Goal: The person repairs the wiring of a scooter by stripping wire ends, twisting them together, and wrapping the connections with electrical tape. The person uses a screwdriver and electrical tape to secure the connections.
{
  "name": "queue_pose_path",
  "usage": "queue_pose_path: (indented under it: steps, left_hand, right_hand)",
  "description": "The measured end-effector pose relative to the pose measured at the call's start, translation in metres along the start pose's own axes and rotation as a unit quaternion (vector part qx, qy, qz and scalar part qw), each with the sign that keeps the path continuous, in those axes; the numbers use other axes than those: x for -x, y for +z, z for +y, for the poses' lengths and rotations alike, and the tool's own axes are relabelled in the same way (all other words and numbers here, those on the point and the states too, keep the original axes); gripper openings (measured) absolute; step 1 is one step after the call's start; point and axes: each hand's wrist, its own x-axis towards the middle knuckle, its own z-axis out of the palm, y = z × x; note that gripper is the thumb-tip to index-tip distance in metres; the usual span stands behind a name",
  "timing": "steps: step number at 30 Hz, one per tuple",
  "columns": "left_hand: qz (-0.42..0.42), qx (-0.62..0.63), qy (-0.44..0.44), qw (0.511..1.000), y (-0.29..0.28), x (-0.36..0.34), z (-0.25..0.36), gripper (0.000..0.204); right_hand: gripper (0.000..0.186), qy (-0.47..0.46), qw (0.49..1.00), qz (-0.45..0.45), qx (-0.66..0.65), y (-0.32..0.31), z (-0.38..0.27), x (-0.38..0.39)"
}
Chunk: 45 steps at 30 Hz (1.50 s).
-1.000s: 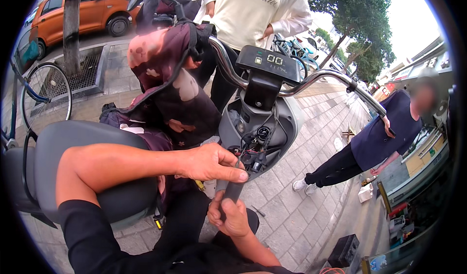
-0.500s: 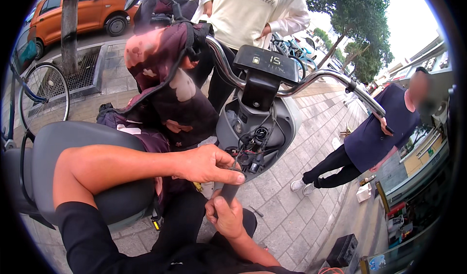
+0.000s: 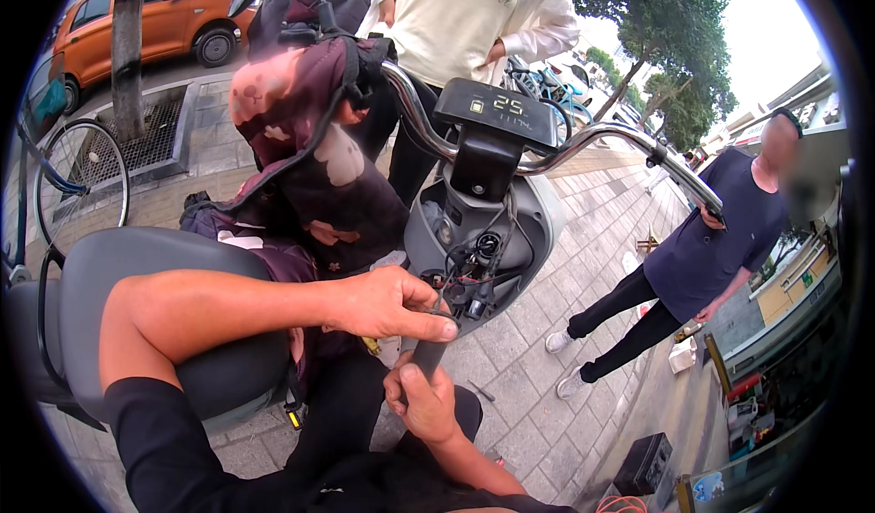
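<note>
A dark grey throttle grip [image 3: 429, 356], off the handlebar, is held between my two hands below the scooter's open front. My left hand [image 3: 383, 303] reaches across from the left and pinches the grip's upper end, thumb on top. Lower down, my right hand [image 3: 427, 408] is closed around the grip with its thumb along it. Thin dark wires [image 3: 444, 281] run near that upper end into the grey front shell [image 3: 538, 240], where connectors and a round part lie exposed. Above, the display [image 3: 497, 112] is lit with digits. The right end of the chrome handlebar [image 3: 688, 178] is bare metal.
A dark patterned quilted cover [image 3: 319, 185] hangs over the left handlebar, beside the grey seat [image 3: 164, 303]. One person [image 3: 456, 21] stands just beyond the scooter; another [image 3: 697, 249] stands at the right. A black box [image 3: 642, 466] sits at lower right.
The digits on the display have changed. The person at the right has shifted stance, one foot now nearer. My hands keep nearly the same hold on the grip.
</note>
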Motion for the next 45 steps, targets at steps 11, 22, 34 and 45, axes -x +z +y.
queue_pose_path:
  steps: [11,22,34,45]
  left_hand:
    - [-0.011,0.021,-0.006,1.000,0.001,-0.001,-0.003,0.051]
    - [0.021,0.032,0.031,0.999,0.006,0.000,-0.006,0.062]
    - [0.019,0.038,0.028,0.999,0.006,-0.002,-0.008,0.060]
    - [0.001,0.025,0.000,1.000,0.002,-0.002,-0.006,0.049]
  right_hand:
    - [0.025,-0.008,1.000,-0.026,-0.009,-0.002,0.001,0.000]
    - [0.027,0.000,1.000,-0.001,0.003,0.004,-0.002,0.000]
    - [0.024,0.005,1.000,-0.008,0.006,0.003,-0.001,-0.001]
    - [0.026,0.012,1.000,-0.012,-0.006,0.003,-0.001,-0.001]
